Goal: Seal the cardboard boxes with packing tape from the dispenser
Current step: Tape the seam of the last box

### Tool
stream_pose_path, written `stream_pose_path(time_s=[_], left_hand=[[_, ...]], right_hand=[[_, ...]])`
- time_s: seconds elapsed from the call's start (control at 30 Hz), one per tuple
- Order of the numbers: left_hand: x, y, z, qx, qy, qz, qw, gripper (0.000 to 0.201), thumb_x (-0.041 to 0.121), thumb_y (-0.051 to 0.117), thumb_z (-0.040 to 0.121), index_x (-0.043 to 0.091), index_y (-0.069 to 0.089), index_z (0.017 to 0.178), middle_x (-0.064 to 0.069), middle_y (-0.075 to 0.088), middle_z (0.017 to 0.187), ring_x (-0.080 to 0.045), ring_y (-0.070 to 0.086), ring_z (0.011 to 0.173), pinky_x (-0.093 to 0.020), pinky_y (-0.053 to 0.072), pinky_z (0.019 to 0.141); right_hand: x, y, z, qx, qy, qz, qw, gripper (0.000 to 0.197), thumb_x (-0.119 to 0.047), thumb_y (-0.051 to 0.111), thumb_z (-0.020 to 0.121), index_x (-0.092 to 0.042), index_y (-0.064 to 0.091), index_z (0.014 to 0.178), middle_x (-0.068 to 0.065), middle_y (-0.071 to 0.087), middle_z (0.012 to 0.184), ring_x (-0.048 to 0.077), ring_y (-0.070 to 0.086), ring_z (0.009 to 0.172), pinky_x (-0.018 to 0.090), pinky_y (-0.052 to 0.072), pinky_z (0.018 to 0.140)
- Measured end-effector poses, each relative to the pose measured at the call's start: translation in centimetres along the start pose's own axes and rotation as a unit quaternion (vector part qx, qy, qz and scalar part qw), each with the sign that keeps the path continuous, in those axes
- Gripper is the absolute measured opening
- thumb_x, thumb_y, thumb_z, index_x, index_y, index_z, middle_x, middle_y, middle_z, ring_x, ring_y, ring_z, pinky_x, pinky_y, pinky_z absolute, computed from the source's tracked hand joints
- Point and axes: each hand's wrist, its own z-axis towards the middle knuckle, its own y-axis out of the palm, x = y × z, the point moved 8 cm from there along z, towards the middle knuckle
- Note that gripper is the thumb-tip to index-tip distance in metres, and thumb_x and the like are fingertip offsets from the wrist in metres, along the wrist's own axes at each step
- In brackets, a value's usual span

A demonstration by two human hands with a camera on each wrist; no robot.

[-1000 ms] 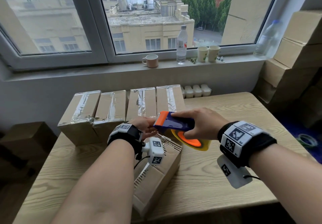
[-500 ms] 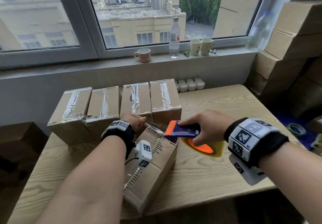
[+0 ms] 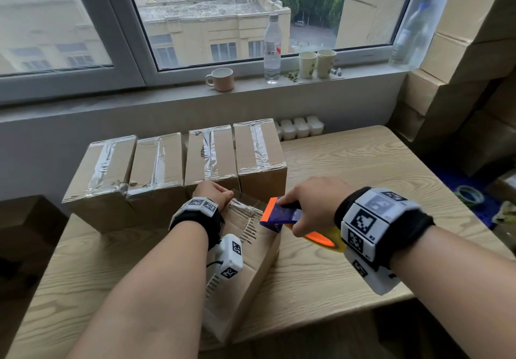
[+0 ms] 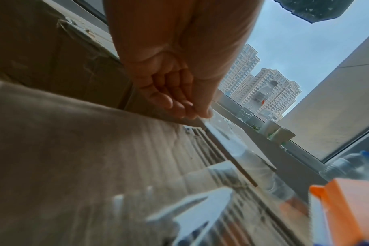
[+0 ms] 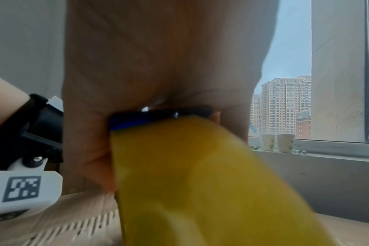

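An unsealed cardboard box point(image 3: 251, 275) lies lengthwise on the wooden table point(image 3: 363, 168) in front of me. My left hand point(image 3: 215, 194) sits at the box's far end, its curled fingers point(image 4: 179, 99) pinching the end of the clear tape point(image 3: 245, 205) against that edge. My right hand point(image 3: 312, 202) grips the blue, orange and yellow tape dispenser point(image 3: 282, 215) just above the box's right side. A short strip of tape stretches between the two hands. In the right wrist view the yellow dispenser body point(image 5: 200, 183) fills the frame below my hand point(image 5: 158, 66). The dispenser's orange front point(image 4: 343, 208) shows in the left wrist view.
Several taped boxes point(image 3: 209, 154) stand in a row right behind the open one. More cardboard boxes point(image 3: 469, 60) are stacked at the right. A mug point(image 3: 222, 79), a water bottle point(image 3: 272, 48) and two paper cups point(image 3: 315, 64) stand on the window sill. A tape roll point(image 3: 470, 195) lies on the floor.
My right hand has drawn the dispenser to the right, away from my left hand, pulling out a strip of tape. My left hand has moved to the box's far end.
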Motion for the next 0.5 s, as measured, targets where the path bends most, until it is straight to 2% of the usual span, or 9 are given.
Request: stream_pose_path(time_s=[0.13,0.33,0.5], left_hand=[[-0.1,0.3,0.1,0.023,0.001,0.002,1.000,0.014,0.031,0.071,0.084,0.018,0.077,0.088,-0.005,0.073,0.098,-0.022,0.066,0.095,-0.028,0.049,0.086],[-0.7,0.9,0.6,0.014,-0.008,-0.012,1.000,0.013,0.028,0.072,0.084,0.017,0.077,0.088,-0.003,0.072,0.095,-0.021,0.065,0.096,-0.029,0.047,0.087],[-1.5,1.6,0.9,0.000,-0.014,-0.033,0.999,0.011,0.028,0.073,0.082,0.020,0.071,0.074,-0.002,0.068,0.085,-0.022,0.065,0.094,-0.031,0.049,0.091]], right_hand=[[0.0,0.2,0.4,-0.007,0.005,-0.007,1.000,0.055,-0.050,0.068,0.073,-0.040,0.057,0.127,-0.010,0.066,0.106,0.015,0.057,0.095,0.030,0.047,0.072],[0.2,0.5,0.8,-0.019,0.008,0.001,1.000,0.059,-0.050,0.068,0.073,-0.042,0.055,0.130,-0.011,0.065,0.112,0.015,0.056,0.100,0.031,0.049,0.077],[0.3,0.7,1.1,-0.036,0.006,0.007,0.999,0.057,-0.049,0.068,0.073,-0.040,0.056,0.129,-0.010,0.065,0.111,0.015,0.056,0.098,0.033,0.051,0.080]])
